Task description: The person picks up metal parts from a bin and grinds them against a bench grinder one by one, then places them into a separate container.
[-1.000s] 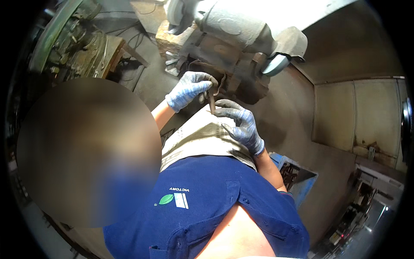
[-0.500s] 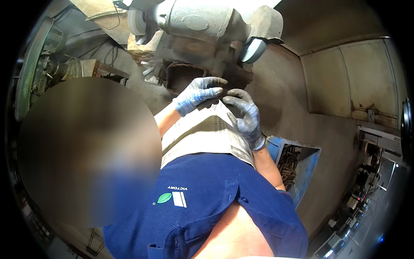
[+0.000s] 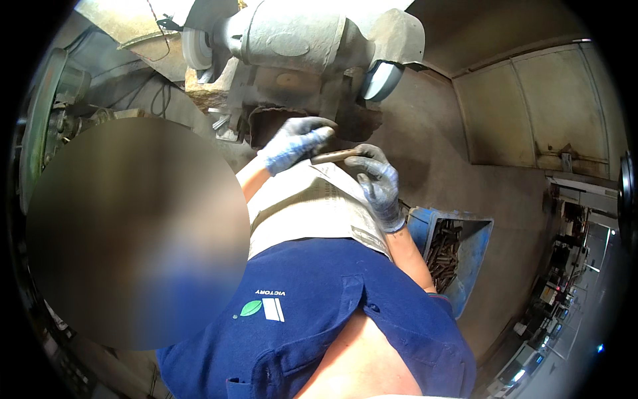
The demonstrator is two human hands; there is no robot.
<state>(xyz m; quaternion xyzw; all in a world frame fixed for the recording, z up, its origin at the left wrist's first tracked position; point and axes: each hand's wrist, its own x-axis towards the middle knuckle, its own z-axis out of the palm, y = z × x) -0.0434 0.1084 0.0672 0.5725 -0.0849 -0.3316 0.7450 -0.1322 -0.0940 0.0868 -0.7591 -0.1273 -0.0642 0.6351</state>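
Note:
A short brown metal rod (image 3: 334, 157) lies crosswise above my lap, its right end between the thumb and fingers of my right hand (image 3: 380, 186). That hand wears a grey-blue work glove with dirty fingertips. Just above the rod's left end is my left hand (image 3: 292, 145), gloved the same way; its fingers stretch to the right, slightly blurred, and seem apart from the rod. Beneath both hands a sheet of newspaper (image 3: 299, 209) covers my lap. Ahead stands a grey bench grinder (image 3: 292, 40) with a left wheel (image 3: 197, 48) and a right wheel (image 3: 384, 80).
A blue bin (image 3: 475, 253) holding many brown metal pieces (image 3: 444, 256) stands by my right elbow. Under the grinder is a dark, rusty-edged opening (image 3: 269, 123). Metal panels (image 3: 531, 113) rise at the right. A green-framed machine (image 3: 43, 126) stands far left, and a blurred disc hides the lower left.
The rod now shows plainly between my hands, where it was mostly hidden before. My left hand has shifted slightly left and away from the right hand's fingertips. The view has tilted a little.

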